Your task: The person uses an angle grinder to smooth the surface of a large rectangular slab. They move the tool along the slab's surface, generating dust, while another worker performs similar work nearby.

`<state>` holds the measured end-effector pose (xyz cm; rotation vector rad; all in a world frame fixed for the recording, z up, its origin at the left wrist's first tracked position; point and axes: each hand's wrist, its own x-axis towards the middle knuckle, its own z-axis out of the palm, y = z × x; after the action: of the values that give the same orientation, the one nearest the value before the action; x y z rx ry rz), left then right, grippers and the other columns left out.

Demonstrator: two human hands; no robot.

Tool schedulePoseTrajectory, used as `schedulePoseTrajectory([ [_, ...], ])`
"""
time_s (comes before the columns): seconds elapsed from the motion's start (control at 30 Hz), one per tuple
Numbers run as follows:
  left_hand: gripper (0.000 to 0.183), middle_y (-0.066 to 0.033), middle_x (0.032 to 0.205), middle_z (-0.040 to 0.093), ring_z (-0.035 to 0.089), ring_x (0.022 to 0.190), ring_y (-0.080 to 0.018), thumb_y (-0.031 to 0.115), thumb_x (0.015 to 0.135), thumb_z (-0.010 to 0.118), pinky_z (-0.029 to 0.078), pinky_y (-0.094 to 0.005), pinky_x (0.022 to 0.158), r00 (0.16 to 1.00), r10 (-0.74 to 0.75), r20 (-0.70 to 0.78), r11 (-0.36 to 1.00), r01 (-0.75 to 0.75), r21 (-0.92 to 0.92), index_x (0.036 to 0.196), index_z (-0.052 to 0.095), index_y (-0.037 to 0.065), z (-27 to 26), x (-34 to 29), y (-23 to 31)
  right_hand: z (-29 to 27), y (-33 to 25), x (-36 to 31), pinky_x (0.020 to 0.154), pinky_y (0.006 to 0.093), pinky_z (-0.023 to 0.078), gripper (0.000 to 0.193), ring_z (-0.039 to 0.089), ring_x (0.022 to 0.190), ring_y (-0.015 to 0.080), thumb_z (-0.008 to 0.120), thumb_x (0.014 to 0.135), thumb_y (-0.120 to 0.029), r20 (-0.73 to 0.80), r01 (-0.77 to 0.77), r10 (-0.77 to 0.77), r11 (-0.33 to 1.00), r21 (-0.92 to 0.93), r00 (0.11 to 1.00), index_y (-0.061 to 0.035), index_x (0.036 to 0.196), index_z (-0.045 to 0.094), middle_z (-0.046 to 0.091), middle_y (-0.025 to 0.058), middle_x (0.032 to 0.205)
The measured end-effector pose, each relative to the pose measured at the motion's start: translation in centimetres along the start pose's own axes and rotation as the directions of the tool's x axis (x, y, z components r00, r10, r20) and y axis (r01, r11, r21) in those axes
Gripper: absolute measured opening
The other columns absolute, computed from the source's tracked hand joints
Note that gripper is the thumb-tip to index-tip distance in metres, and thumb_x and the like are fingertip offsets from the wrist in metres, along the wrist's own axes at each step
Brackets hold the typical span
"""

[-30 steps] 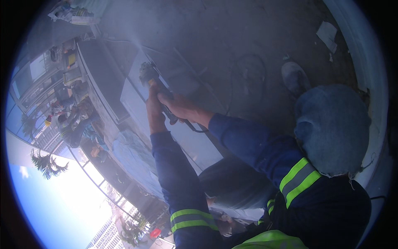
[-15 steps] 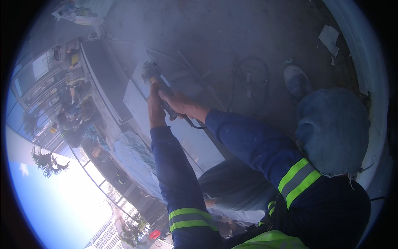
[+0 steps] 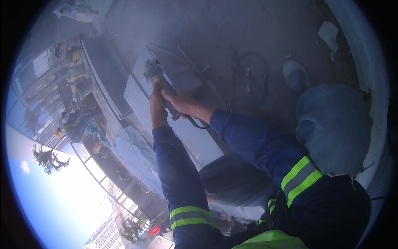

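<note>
An angle grinder (image 3: pixel 152 70) is held in both my hands, its head pointing away from me at the far end. My left hand (image 3: pixel 157 106) wraps round the tool close behind the head. Just to the right and behind it, my right hand (image 3: pixel 182 103) grips the rear of the body, where a dark cord leaves. Under the tool lies a large pale slab (image 3: pixel 199 143), with the grinder's head over its far part near the right edge. Haze hangs around the head and hides the exact contact.
A dark cable (image 3: pixel 234 83) loops over the dusty floor. My bent knee (image 3: pixel 333 128) and shoe (image 3: pixel 296 76) are at right. Another dark-topped slab (image 3: pixel 105 76) and crumpled pale sheeting (image 3: pixel 132 151) lie leftward. A person in a yellow helmet (image 3: pixel 58 133) is farther left, near railings.
Both hands stay closed on the grinder, which has barely shifted in the picture. The haze around its head looks somewhat thinner. The person in the yellow helmet shows more clearly.
</note>
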<state>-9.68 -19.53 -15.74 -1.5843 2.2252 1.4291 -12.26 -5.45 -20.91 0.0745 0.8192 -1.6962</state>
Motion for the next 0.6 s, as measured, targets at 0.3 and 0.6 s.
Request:
schedulePoseTrajectory([
  [0.3, 0.08, -0.0163, 0.125, 0.075, 0.07, 0.115, -0.0269, 0.068, 0.105, 0.069, 0.053, -0.0422, 0.099, 1.0, -0.006, 0.016, 0.999, 0.005, 0.035, 0.142, 0.071, -0.003, -0.31, -0.06, -0.27, 0.27, 0.16, -0.32, 0.039, 0.0361, 0.042, 0.059, 0.056, 0.044, 0.0172, 0.059, 0.114, -0.055, -0.022, 0.052, -0.05, 0.996, 0.07, 0.998, -0.0008, 0.092, 0.063, 0.061, 0.0075, 0.068],
  [0.6, 0.081, -0.0174, 0.127, 0.075, 0.07, 0.117, -0.0276, 0.067, 0.105, 0.068, 0.053, -0.0416, 0.102, 0.999, -0.036, 0.012, 0.999, 0.036, 0.041, 0.143, 0.071, -0.004, -0.41, -0.15, -0.21, -0.11, 0.52, 0.09, 0.038, 0.0296, 0.042, 0.059, 0.071, 0.055, 0.0165, 0.052, 0.118, -0.058, 0.029, 0.02, -0.019, 1.0, -0.016, 0.999, -0.0009, 0.123, 0.065, 0.065, 0.0049, 0.079],
])
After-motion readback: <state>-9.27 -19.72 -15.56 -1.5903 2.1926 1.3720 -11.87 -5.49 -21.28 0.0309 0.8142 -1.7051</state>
